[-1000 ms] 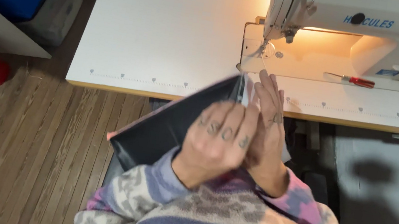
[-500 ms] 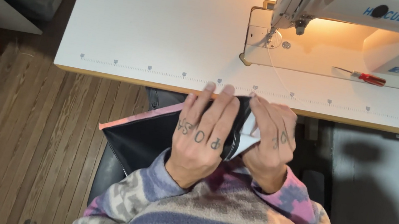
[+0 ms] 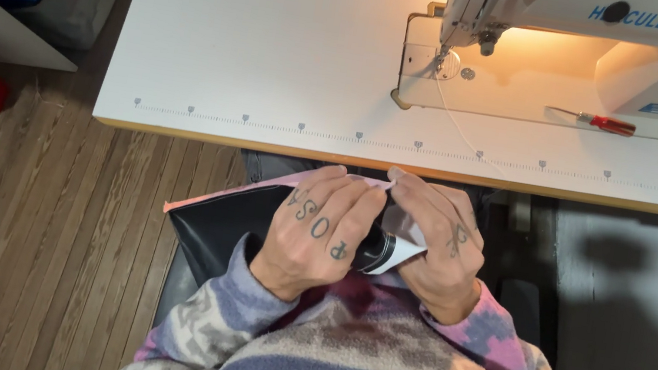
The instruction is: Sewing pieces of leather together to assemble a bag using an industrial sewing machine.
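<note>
The fabric (image 3: 231, 218), dark with a pink edge and a white piece at its right end, is lying in the person's lap at lower centre of the frame, just below the table (image 3: 281, 45) edge. The left hand (image 3: 320, 232) is pressing on it with fingers curled over the top fold, gripping it. The right hand (image 3: 439, 242) is pinching the white end, fingers closed on the cloth. Both hands are touching at the fingertips. In the upper right, the sewing machine (image 3: 598, 43) is standing lit on the table, with a screwdriver (image 3: 594, 121) lying on its bed.
</note>
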